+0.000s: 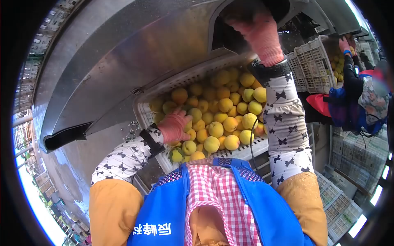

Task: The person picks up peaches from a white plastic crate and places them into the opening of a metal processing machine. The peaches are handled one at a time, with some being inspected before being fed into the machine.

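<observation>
Inside crate [260, 147], left fingers [183, 119] spread on peaches [215, 129]; right hand [262, 36] shadowed, fingers' grip unclear.

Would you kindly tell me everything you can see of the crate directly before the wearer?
The crate is whitish, apparently plastic, roughly rectangular and open-topped, with small holes in its walls. It sits aslant in view beside the metal housing, loaded with yellow-orange fruit. The gloved left hand reaches in among the fruit. The blue vest hides part of its near edge, and the right sleeve part of its right end.
</observation>
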`<state>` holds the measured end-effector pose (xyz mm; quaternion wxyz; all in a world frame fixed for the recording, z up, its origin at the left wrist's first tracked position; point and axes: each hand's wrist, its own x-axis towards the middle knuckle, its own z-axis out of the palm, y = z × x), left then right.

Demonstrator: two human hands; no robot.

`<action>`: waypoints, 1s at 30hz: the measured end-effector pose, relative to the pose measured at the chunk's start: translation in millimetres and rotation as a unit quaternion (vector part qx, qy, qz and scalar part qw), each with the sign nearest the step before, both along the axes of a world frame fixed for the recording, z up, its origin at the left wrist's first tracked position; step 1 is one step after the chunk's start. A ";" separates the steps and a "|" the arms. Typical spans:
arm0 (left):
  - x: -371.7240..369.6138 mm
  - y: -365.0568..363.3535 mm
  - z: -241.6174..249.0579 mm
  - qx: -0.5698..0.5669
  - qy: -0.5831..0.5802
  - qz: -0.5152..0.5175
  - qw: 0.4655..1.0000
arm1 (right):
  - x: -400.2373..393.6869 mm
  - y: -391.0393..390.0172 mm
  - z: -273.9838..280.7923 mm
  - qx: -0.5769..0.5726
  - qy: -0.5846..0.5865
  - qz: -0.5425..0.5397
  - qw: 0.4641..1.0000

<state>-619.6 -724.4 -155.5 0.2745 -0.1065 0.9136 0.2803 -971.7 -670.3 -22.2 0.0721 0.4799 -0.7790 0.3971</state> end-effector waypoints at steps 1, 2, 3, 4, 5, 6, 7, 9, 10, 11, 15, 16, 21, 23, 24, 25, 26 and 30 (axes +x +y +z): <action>9.9 3.0 -6.9 -0.122 0.028 -0.132 0.983 | 16.4 19.8 22.3 -0.083 -0.114 0.073 0.987; 12.4 6.1 -9.1 -0.110 0.024 -0.127 0.986 | 17.3 38.0 18.2 -0.060 -0.088 0.067 0.992; 11.1 5.1 -7.8 -0.113 0.023 -0.138 0.984 | 14.9 55.8 14.5 -0.040 -0.058 0.062 0.996; 8.1 3.0 -8.0 -0.118 0.024 -0.149 0.981 | 21.9 74.2 7.4 0.051 -0.104 0.104 0.988; 0.9 4.9 -10.5 -0.114 0.025 -0.146 0.982 | 32.7 93.9 -3.7 0.139 -0.147 0.145 0.968; -10.8 9.7 -12.3 -0.118 -0.013 -0.163 0.980 | 43.9 113.1 -15.8 0.290 -0.121 0.194 0.929; -20.2 14.3 -13.0 -0.124 -0.050 -0.180 0.975 | 55.9 130.7 -30.2 0.432 -0.091 0.237 0.866; -25.6 23.5 -15.2 -0.126 -0.016 -0.147 0.981 | 82.3 158.5 -67.2 0.554 0.112 0.298 0.769; -27.2 27.0 -19.6 -0.117 -0.023 -0.130 0.984 | 85.0 176.3 -91.2 0.549 0.158 0.335 0.749; -27.3 29.1 -22.1 -0.108 -0.030 -0.115 0.987 | 85.0 192.8 -110.5 0.542 0.202 0.369 0.728; -34.4 23.0 -15.7 -0.087 -0.022 -0.065 0.994 | 83.4 162.9 -76.0 0.588 0.018 0.253 0.768; -35.0 26.3 -18.8 -0.023 -0.011 -0.026 0.999 | 74.5 160.4 -63.3 0.508 -0.100 0.207 0.830; -18.4 61.4 6.9 -0.085 -0.057 -0.094 0.990 | 54.8 167.3 -19.9 0.159 -0.413 0.150 0.884; -17.8 51.0 9.8 -0.087 -0.112 -0.115 0.983 | 49.6 160.3 -8.9 0.116 -0.373 0.140 0.910; -17.2 39.8 -2.6 -0.038 -0.108 -0.074 0.991 | 51.5 150.3 -3.0 0.092 -0.381 0.102 0.914; -17.1 29.2 -11.2 0.010 -0.105 -0.032 0.994 | 52.7 136.5 -0.1 0.049 -0.364 0.084 0.926; -26.1 28.7 1.9 0.035 -0.078 -0.023 0.996 | 50.5 119.7 -7.1 0.028 -0.249 0.047 0.967; -51.6 70.2 19.5 0.091 -0.011 -0.167 0.982 | 61.0 45.7 -12.7 0.019 -0.069 -0.105 0.992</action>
